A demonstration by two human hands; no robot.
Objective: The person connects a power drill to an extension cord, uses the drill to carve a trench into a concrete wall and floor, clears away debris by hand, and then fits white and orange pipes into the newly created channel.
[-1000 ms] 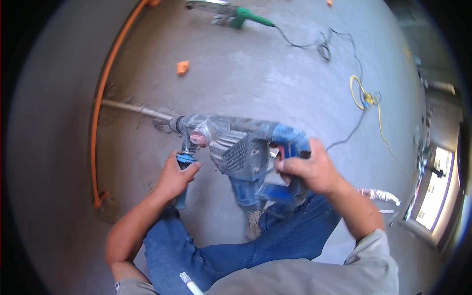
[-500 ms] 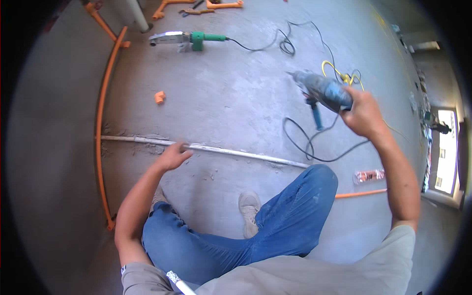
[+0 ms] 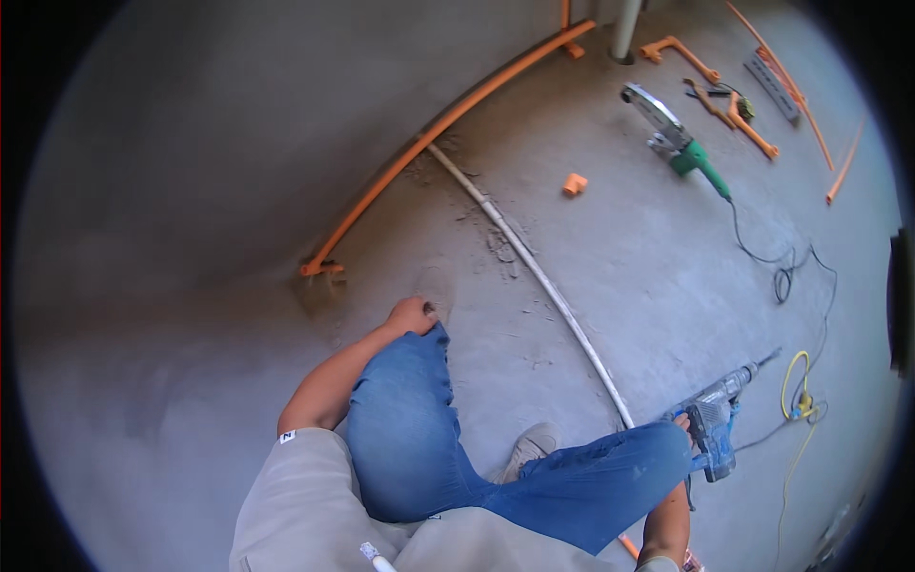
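Observation:
My left hand (image 3: 413, 315) is beside my bent left knee with its fingers curled; what they hold, if anything, is hidden. Partly behind my right knee, my right hand (image 3: 682, 423) grips the blue-grey rotary hammer drill (image 3: 710, 424), which lies low at the right, its bit pointing away from me. A long pale pipe (image 3: 562, 305) runs diagonally across the concrete floor (image 3: 515, 362) among loose debris, from the wall to beside the drill. An orange pipe (image 3: 381, 181) follows the foot of the grey wall (image 3: 238, 143).
Beyond lie an orange elbow fitting (image 3: 574, 184), a green-handled pipe welder (image 3: 696, 158), several orange pipe pieces (image 3: 753, 133) and a grey bar (image 3: 772, 86). A white upright pipe (image 3: 625, 29) stands at the back. Black cables and a yellow cord (image 3: 796, 381) trail at right.
The view has turned left toward the wall. The drill has gone from being held up to low by my right knee. My left hand has left the pale pipe for my left knee.

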